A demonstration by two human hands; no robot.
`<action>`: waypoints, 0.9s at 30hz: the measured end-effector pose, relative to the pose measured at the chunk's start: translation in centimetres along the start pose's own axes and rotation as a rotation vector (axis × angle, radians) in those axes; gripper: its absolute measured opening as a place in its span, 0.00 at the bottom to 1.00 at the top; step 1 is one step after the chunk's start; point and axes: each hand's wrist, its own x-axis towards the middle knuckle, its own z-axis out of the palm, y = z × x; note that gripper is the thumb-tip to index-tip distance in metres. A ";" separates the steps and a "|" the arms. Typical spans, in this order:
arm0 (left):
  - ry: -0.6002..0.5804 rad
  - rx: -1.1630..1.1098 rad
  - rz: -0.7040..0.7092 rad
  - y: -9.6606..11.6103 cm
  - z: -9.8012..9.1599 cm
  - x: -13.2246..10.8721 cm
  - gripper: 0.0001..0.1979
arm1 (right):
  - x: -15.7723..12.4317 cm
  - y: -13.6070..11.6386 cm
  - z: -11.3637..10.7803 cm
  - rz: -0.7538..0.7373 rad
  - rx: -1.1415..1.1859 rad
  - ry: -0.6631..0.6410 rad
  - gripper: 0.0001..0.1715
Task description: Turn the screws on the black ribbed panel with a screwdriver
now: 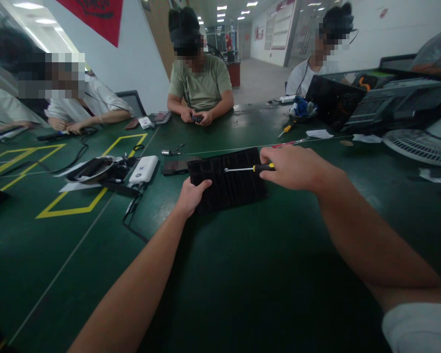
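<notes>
Black panel (231,189) | left hand (192,196) pinching its left edge, thumb on top; right hand (292,166) wrapped snugly round a screwdriver (257,168) | looks light, kinda stiff, so grab the rims imo | tilted over the desk (260,274), white box (144,169) off left

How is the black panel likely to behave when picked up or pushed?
The black panel is probably stiff: its edges look straight though the left hand holds it at one side. Its broad, flat shape makes rolling unlikely. Its ridged face may make it less slippery.
</notes>
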 end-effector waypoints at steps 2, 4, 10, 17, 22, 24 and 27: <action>-0.004 -0.005 -0.005 0.0 0.0 0.0 0.24 | 0.0 0.0 -0.1 0.000 -0.003 -0.004 0.18; -0.002 -0.003 -0.005 0.0 0.0 0.0 0.24 | -0.1 0.0 -0.2 0.003 -0.004 0.005 0.17; 0.001 -0.007 -0.001 0.1 0.0 -0.1 0.23 | -0.1 0.2 0.0 -0.014 0.024 0.059 0.16; 0.001 -0.005 0.001 0.0 0.0 0.0 0.23 | 0.0 0.6 -0.2 -0.003 0.021 0.044 0.18; 0.004 0.018 0.005 0.1 0.0 -0.1 0.23 | -0.2 0.7 -0.3 0.004 0.021 0.066 0.18; 0.004 0.014 0.008 0.1 0.0 -0.1 0.23 | -0.3 0.7 -0.3 0.008 0.026 0.086 0.18; 0.004 0.005 0.000 0.1 0.0 -0.1 0.23 | -0.5 0.6 -0.5 0.018 0.027 0.114 0.19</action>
